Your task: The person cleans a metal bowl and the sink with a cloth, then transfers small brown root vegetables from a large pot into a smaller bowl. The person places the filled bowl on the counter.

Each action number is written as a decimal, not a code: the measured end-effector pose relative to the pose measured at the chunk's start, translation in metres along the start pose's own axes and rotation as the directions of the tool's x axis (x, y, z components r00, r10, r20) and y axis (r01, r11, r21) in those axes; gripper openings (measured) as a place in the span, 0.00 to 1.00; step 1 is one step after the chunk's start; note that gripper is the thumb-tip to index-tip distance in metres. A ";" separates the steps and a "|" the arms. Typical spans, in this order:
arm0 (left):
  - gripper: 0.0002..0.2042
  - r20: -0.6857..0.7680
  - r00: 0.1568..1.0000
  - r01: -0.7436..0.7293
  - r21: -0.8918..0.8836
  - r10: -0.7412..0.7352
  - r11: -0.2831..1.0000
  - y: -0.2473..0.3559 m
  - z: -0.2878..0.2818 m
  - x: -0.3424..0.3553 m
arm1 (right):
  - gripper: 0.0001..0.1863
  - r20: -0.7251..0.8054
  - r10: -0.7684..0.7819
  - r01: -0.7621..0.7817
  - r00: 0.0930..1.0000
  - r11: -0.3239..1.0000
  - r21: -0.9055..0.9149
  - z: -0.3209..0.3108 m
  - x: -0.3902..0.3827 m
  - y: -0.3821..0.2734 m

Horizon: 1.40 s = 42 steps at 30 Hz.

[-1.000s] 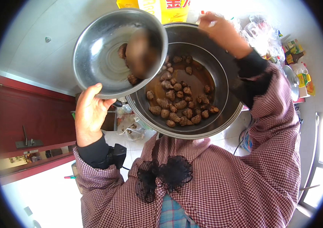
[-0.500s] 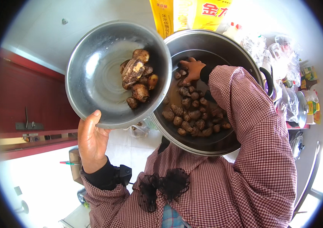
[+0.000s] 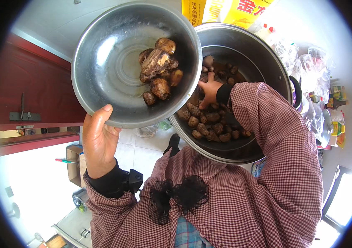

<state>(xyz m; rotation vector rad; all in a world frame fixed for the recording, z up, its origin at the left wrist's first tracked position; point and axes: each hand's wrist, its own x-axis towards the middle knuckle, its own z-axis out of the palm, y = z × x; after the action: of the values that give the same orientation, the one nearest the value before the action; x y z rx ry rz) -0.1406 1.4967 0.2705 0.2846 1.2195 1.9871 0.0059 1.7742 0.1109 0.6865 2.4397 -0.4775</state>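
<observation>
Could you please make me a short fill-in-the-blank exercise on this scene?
1. The ____ hand holds the metal bowl at its rim.
2. The ____ hand is down inside the dark pot.
3. Of those two vessels, the ____ holds more of the brown tubers.
4. The large panel on the left side of the picture is coloured ____.

Missing words: left; right; pot; red.

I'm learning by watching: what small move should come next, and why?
Perhaps close the right hand on some brown tubers in the pot: it is down among them, and the steel bowl, held at its rim by the left hand, has bare room.
</observation>
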 end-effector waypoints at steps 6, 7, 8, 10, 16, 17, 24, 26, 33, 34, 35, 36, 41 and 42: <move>0.14 -0.009 1.000 0.023 0.043 -0.022 0.999 -0.002 0.005 -0.003 | 0.47 -0.019 -0.111 0.108 0.994 0.985 -0.135 0.012 -0.013 -0.003; 0.14 -0.015 1.000 0.021 0.046 -0.020 0.999 -0.003 0.006 -0.004 | 0.46 -0.024 -0.125 0.121 0.992 0.984 -0.129 0.014 -0.015 -0.003; 0.14 -0.019 1.000 0.021 0.052 -0.020 0.998 -0.003 0.007 -0.004 | 0.45 -0.053 -0.122 0.113 0.991 0.983 -0.142 0.014 -0.015 -0.003; 0.14 -0.007 1.000 0.020 0.048 -0.020 0.999 -0.002 0.008 -0.006 | 0.44 0.007 -0.143 0.143 0.990 0.980 -0.140 0.016 -0.016 -0.004; 0.14 -0.007 1.000 0.008 0.050 -0.008 0.999 -0.006 0.008 -0.009 | 0.43 0.051 -0.287 0.289 0.956 0.910 -0.296 0.013 -0.005 0.000; 0.14 -0.001 1.000 0.002 0.043 -0.002 0.999 -0.007 0.007 -0.009 | 0.42 0.062 -0.324 0.328 0.944 0.899 -0.291 0.010 -0.002 0.002; 0.14 0.054 0.998 0.013 0.036 -0.015 0.999 -0.008 0.005 -0.010 | 0.30 0.010 -0.389 0.385 0.921 0.908 -0.165 0.011 -0.002 0.017; 0.14 0.040 0.999 0.016 0.039 -0.018 0.999 -0.008 0.005 -0.011 | 0.27 -0.076 -0.399 0.384 0.914 0.910 -0.156 0.015 -0.006 0.018; 0.14 0.014 1.000 0.020 0.089 -0.021 0.996 -0.008 0.011 -0.013 | 0.24 -0.356 -0.451 0.513 0.819 0.853 0.098 0.003 -0.008 0.032; 0.14 0.011 1.000 0.009 0.096 -0.010 0.995 -0.007 0.012 -0.013 | 0.24 -0.416 -0.462 0.551 0.783 0.826 0.120 -0.002 -0.010 0.037; 0.13 0.030 1.000 -0.006 0.090 0.003 0.996 -0.008 0.013 -0.013 | 0.24 -0.394 -0.385 0.456 0.834 0.884 0.101 -0.006 -0.013 0.043; 0.13 0.033 0.999 0.006 0.106 -0.010 0.994 -0.008 0.014 -0.012 | 0.24 -0.348 -0.355 0.413 0.867 0.905 0.105 -0.010 -0.016 0.048; 0.13 0.104 0.994 0.023 0.132 -0.037 0.991 -0.008 0.020 -0.002 | 0.24 -0.223 -0.193 0.221 0.956 0.969 0.112 -0.023 -0.041 0.065; 0.13 0.098 0.995 0.017 0.147 -0.032 0.989 -0.009 0.021 -0.001 | 0.24 -0.190 -0.128 0.153 0.973 0.980 0.124 -0.024 -0.046 0.067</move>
<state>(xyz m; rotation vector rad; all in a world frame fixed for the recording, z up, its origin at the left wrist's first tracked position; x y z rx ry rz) -0.1241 1.5121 0.2743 0.4347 1.2997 1.8432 0.0665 1.8228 0.1448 0.6397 2.6586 -0.6721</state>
